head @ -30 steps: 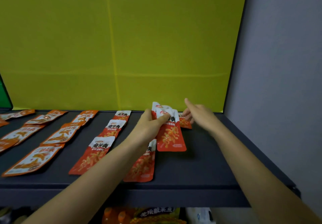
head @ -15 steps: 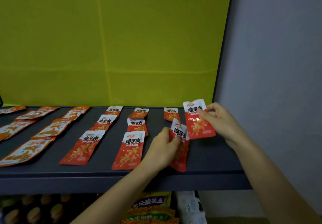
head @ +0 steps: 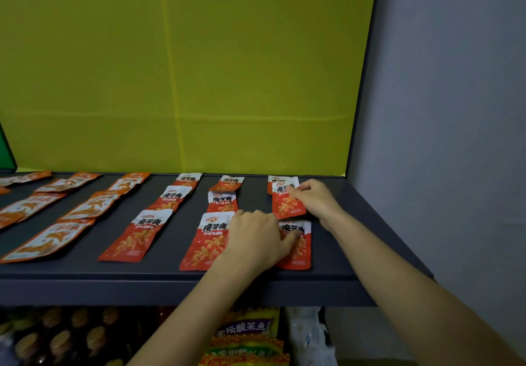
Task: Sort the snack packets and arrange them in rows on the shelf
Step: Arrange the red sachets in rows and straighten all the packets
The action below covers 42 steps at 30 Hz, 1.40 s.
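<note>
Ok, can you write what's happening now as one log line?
left hand: holds front packet | right hand: pinches middle packet | both packets: on shelf, rightmost column | step: placing

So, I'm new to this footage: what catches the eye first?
A bright yellow backboard fills the upper frame. Below it, red snack packets lie in rows on a dark shelf. At the right end, the right grip pinches the middle packet while the left grip rests on the front packet.
</note>
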### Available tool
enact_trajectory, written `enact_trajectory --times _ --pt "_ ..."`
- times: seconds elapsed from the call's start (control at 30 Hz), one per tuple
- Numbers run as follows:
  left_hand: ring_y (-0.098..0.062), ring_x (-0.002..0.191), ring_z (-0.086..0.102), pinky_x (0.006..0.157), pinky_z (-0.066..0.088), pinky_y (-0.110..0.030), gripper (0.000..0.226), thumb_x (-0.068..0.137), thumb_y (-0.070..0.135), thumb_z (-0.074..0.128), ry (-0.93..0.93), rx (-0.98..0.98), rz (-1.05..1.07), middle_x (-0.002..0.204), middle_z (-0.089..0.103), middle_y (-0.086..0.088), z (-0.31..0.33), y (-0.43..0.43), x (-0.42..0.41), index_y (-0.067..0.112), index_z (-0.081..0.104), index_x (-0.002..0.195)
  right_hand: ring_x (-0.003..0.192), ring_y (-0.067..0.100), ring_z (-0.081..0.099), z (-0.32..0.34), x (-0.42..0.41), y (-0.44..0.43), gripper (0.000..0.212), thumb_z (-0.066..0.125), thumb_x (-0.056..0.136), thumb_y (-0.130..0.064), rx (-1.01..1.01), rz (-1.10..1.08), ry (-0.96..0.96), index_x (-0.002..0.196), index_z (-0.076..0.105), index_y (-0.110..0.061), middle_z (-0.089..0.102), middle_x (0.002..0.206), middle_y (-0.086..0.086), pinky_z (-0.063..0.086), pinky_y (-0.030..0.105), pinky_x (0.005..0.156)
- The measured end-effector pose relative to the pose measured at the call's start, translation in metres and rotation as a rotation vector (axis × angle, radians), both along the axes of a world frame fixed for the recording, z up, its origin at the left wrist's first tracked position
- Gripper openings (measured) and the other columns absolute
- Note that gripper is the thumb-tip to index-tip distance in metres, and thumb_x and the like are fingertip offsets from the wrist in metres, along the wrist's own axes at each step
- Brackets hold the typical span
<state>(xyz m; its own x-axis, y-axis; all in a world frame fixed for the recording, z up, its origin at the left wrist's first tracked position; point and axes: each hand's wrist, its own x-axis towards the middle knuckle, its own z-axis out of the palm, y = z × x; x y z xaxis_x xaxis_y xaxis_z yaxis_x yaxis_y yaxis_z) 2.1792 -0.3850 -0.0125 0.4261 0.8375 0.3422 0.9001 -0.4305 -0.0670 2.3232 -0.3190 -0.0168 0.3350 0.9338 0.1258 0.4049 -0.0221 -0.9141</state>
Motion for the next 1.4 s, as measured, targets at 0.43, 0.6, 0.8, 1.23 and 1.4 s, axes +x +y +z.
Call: enact_trajectory --times 0.43,0.6,0.8,1.23,1.4 --pt "-0.028 0.087 0.062 0.069 0.032 -0.031 0.053 0.091 0.054 0.034 -0.093 0.012 0.049 0.088 0.068 -0.012 0.005 0.003 0.003 0.012 0.043 0.061 0.114 0.028 0.056 -0.006 0.007 -0.001 0.043 0.057 0.084 -0.051 -0.123 -0.081 -0.534 0.106 0.062 -0.014 0.064 0.117 0.006 0.043 0.033 0.089" --pt "-0.033 0.103 0.057 0.089 0.037 -0.037 0.031 0.095 0.031 0.036 -0.253 0.018 0.115 0.107 0.065 -0.017 0.009 0.032 0.014 0.004 0.053 0.097 0.107 0.03 0.059 -0.01 0.01 0.004 0.047 0.058 0.08 -0.056 -0.107 -0.097 -0.514 0.091 0.063 -0.011 0.066 0.107 0.007 0.036 0.03 0.073" --pt "-0.04 0.126 0.038 0.099 0.035 -0.044 0.039 0.095 0.018 0.042 -0.411 -0.297 0.104 0.134 0.042 -0.026 0.006 0.076 0.029 -0.007 0.035 0.124 0.118 0.024 0.052 -0.006 0.017 0.001 0.043 0.058 0.087 -0.038 -0.043 -0.036 -0.432 0.119 0.056 -0.01 0.06 0.121 0.006 0.041 0.033 0.094" --pt "-0.032 0.126 0.045 0.105 0.031 -0.04 0.041 0.099 0.03 0.029 -0.403 -0.355 0.104 0.134 0.051 -0.017 -0.011 0.094 0.04 0.004 0.044 0.128 0.132 0.027 0.042 -0.008 0.013 0.001 0.046 0.031 0.099 -0.036 -0.147 0.13 -0.702 0.144 0.035 -0.025 0.046 0.144 0.006 0.034 0.037 0.104" --pt "-0.033 0.123 0.047 0.103 0.032 -0.041 0.038 0.099 0.026 0.029 -0.372 -0.321 0.105 0.13 0.054 -0.017 -0.011 0.092 0.042 0.003 0.047 0.123 0.131 0.028 0.042 -0.009 0.011 0.001 0.046 0.03 0.1 -0.033 -0.141 0.123 -0.722 0.144 0.036 -0.022 0.046 0.143 0.007 0.036 0.037 0.102"
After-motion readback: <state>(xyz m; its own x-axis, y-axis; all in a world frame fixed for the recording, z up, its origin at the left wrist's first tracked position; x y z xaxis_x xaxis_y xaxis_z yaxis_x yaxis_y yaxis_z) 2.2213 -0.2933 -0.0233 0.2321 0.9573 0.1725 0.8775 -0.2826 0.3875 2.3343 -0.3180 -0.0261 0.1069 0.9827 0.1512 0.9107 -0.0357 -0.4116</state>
